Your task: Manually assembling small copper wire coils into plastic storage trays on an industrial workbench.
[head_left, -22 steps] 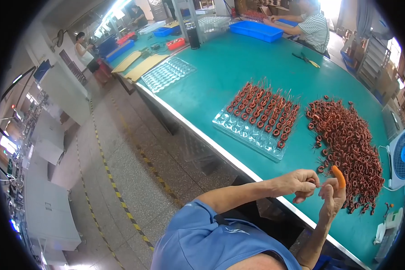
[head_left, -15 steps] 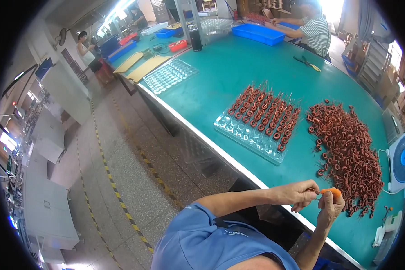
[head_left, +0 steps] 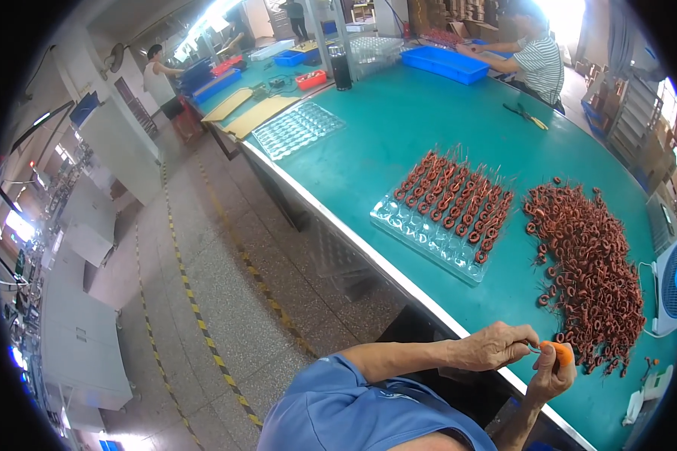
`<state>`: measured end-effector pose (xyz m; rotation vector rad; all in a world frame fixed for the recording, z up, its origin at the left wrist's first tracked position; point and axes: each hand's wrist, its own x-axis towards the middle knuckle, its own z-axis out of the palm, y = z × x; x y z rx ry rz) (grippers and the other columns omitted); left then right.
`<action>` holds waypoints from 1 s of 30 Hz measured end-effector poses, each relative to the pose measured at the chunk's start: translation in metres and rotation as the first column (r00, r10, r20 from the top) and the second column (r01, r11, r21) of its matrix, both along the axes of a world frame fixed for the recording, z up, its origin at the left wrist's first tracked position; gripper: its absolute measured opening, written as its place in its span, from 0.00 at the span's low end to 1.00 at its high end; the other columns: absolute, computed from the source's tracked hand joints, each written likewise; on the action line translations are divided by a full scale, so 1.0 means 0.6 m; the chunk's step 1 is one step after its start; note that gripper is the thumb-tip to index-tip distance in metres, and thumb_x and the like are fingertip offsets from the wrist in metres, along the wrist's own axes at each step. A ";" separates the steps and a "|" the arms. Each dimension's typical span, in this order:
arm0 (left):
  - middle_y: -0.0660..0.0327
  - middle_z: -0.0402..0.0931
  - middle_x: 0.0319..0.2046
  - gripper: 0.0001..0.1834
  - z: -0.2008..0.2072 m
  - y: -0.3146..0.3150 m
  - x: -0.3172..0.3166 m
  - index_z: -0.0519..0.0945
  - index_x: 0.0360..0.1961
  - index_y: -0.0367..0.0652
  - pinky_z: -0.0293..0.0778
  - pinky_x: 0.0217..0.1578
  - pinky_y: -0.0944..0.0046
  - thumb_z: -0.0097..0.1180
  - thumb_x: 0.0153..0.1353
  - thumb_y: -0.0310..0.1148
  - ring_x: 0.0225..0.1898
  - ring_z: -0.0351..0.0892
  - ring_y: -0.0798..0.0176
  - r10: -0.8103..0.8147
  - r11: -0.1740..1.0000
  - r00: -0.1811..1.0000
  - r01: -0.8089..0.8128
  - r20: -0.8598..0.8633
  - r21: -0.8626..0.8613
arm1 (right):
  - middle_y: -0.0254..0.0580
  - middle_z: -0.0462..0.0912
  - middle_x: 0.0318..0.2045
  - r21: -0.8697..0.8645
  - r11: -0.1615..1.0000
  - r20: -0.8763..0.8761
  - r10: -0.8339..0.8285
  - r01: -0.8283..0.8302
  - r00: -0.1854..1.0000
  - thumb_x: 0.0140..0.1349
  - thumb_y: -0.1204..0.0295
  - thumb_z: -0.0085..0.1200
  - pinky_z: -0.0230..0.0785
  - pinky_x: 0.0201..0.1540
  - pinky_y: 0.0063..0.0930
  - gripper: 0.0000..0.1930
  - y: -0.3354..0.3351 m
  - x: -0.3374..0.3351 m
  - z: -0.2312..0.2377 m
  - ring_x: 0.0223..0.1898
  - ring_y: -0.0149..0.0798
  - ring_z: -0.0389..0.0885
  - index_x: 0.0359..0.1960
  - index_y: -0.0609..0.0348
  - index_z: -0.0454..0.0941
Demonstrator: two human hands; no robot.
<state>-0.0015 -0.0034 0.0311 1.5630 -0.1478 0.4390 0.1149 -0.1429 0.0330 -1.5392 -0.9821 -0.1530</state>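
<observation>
My left hand [head_left: 496,346] and my right hand [head_left: 553,376] meet over the table's near edge, fingertips almost touching. Both are closed in a pinch around something small, mostly hidden by the fingers; a thin wire-like bit shows between them. A bright orange cover [head_left: 560,353], like a finger cot, sits on a finger of my right hand. Just beyond my hands lies a large loose pile of reddish-brown wire-wound ring coils [head_left: 587,278]. Left of it, a clear plastic tray [head_left: 429,234] holds rows of the same coils, leads upward; its nearer-left pockets hold none.
The green table [head_left: 399,128] also bears an empty clear tray [head_left: 297,129], pliers [head_left: 525,116], a blue bin [head_left: 445,65] and a red bin [head_left: 311,80]. A blue-and-white fan [head_left: 673,282] stands at the right. A person in a striped shirt [head_left: 540,64] works across the table.
The whole view has shifted slightly, so the table and trays appear lower and further right. My hands stay together in a pinch; the orange-covered finger is now bent further down.
</observation>
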 end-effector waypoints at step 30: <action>0.49 0.74 0.27 0.11 -0.001 0.067 0.049 0.66 0.39 0.35 0.75 0.28 0.49 0.48 0.66 0.33 0.28 0.79 0.42 0.031 0.470 0.995 -0.096 0.092 0.878 | 0.33 0.73 0.14 0.120 0.973 -0.623 0.227 -0.195 0.749 0.70 0.62 0.50 0.55 0.17 0.18 0.17 0.026 -0.014 -0.062 0.14 0.24 0.66 0.29 0.64 0.76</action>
